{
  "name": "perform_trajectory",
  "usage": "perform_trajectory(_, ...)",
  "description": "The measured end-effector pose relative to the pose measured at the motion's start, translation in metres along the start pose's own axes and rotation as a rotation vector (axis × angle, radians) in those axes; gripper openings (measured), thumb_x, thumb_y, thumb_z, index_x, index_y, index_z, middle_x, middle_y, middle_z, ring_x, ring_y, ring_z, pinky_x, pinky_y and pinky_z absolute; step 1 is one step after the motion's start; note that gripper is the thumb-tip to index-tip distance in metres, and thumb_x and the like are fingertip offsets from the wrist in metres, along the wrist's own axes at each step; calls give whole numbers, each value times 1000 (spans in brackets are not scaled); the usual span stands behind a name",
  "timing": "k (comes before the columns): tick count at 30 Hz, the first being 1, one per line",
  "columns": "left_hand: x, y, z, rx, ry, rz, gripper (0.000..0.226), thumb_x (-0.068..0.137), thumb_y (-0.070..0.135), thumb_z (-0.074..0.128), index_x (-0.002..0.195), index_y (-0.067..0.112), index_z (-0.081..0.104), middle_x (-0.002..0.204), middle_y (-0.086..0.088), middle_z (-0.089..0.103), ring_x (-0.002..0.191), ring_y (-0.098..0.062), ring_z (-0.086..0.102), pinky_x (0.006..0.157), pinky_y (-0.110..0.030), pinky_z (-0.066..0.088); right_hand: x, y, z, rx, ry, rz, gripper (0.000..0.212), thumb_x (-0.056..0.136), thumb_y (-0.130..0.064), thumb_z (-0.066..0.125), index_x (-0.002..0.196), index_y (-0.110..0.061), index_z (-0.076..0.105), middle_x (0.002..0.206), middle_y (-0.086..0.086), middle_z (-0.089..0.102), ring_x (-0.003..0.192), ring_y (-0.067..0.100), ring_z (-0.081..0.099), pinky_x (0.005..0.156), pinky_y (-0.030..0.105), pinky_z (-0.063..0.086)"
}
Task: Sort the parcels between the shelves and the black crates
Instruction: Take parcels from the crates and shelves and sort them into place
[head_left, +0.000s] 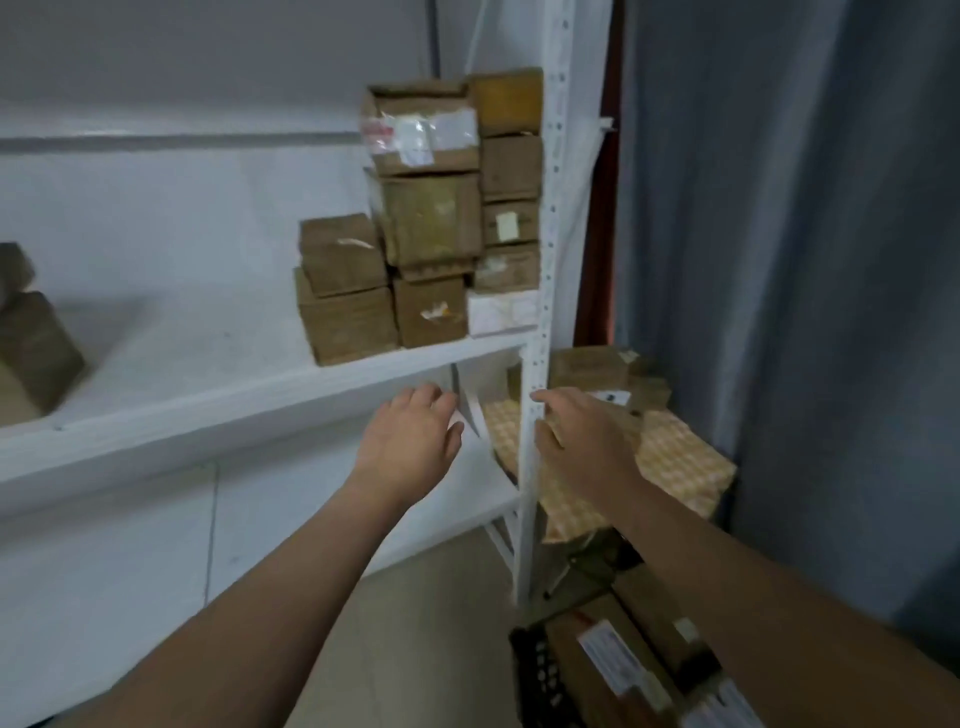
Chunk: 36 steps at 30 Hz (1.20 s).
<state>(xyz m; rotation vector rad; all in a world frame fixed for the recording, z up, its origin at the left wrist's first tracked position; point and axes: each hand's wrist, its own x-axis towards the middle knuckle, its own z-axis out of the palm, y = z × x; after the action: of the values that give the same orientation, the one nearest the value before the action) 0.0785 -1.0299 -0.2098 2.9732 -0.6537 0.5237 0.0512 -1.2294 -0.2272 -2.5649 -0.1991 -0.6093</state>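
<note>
— Where are the hands?

— Both are out front, just below centre. The left hand (410, 441) hangs under the front edge of the white metal middle shelf (208, 400), fingers loosely bent, holding nothing. The right hand (582, 436) is at its three o'clock, fingers stretched out and also holding nothing. The white perforated upright post (548, 208) stands between them. The right forefinger reaches the post, but I cannot tell if it touches.

— And the parcels?

— A stack of brown cardboard parcels (431, 223) sits at twelve o'clock on that shelf, packed against the post. A small white flat box (501, 312) lies at the stack's foot by the shelf lip. Two more brown parcels (31, 348) sit at nine o'clock, and white board shows between the groups. At five o'clock, low down, a black plastic crate (540, 675) holds labelled brown packages (613, 660).

— Room to move?

— There's a gap between the middle shelf and the lower white shelf (467, 488). Past the post, a yellow-and-white chequered package (675, 462) lies beneath the right hand. A grey curtain (805, 260) closes the right side from one to four o'clock. There's pale floor (415, 623) at six and white wall (156, 78) at eleven.
</note>
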Motion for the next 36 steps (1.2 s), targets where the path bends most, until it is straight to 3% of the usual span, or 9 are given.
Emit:
perform_trajectory(8, 14, -159, -29, 74, 157, -100, 35, 95, 29, 50, 124, 10, 56, 121, -11, 56, 106, -33, 52, 84, -39, 43, 109, -113, 72, 161, 47, -103, 34, 93, -15, 52, 127, -14, 57, 130, 3, 54, 120, 19, 46, 89, 23, 33)
perform_trajectory(13, 45, -200, -29, 69, 219, -70, 35, 87, 22, 62, 117, 5, 60, 115, -16, 58, 98, -38, 56, 77, -43, 49, 153, -136, 90, 167, 63, -164, 33, 91, -14, 53, 123, -12, 59, 124, 5, 57, 113, 22, 52, 85, 30, 44)
perform_trajectory(18, 104, -211, -23, 36, 242, -47, 59, 85, 28, 65, 136, 6, 45, 138, -20, 42, 121, -38, 44, 94, -46, 44, 190, -132, 97, 200, 69, -155, 39, 90, -12, 55, 129, -10, 55, 134, 7, 50, 125, 22, 46, 101, 32, 39)
perform_trajectory(21, 141, -216, -21, 55, 199, -70, 79, 88, 37, 63, 151, 18, 19, 155, -17, 17, 139, -35, 24, 112, -44, 30, 212, -135, 103, 207, 27, -136, 49, 91, -16, 55, 139, -12, 45, 148, 7, 37, 137, 21, 34, 111, 34, 30)
perform_trajectory(24, 169, -226, -20, 39, 92, -139, 79, 92, 41, 56, 152, 30, 6, 160, -10, -1, 143, -33, 15, 115, -42, 24, 233, -139, 106, 229, -1, -118, 56, 92, -18, 55, 144, -13, 36, 154, 7, 27, 142, 19, 25, 109, 23, 19)
perform_trajectory(27, 177, -239, -17, -153, 98, -203, 62, 95, 29, 53, 149, 30, 22, 157, -8, 15, 129, -33, 42, 100, -43, 43, 246, -143, 109, 280, -45, -130, 59, 92, -17, 55, 146, -14, 32, 154, 6, 24, 141, 18, 24, 103, 15, 16)
perform_trajectory(29, 172, -247, -14, -247, 177, -224, 55, 95, 21, 51, 145, 27, 30, 151, -8, 27, 117, -32, 52, 91, -40, 48, 253, -145, 115, 314, -54, -124, 62, 91, -19, 56, 147, -16, 29, 156, 9, 20, 143, 22, 20, 110, 24, 20)
perform_trajectory(32, 163, -256, -10, -388, 247, -242, 52, 96, 14, 48, 144, 26, 32, 137, -10, 44, 110, -29, 55, 90, -39, 47, 262, -152, 125, 339, -65, -89, 70, 90, -21, 57, 150, -16, 21, 158, 13, 14, 146, 26, 14, 116, 36, 19)
perform_trajectory(36, 155, -264, -11, -623, 267, -259, 48, 97, 22, 50, 143, 23, 34, 123, -1, 54, 104, -18, 55, 88, -28, 42, 271, -168, 134, 492, -96, -48, 82, 86, -28, 62, 152, -17, 14, 153, 6, 30, 137, 22, 35, 110, 43, 34)
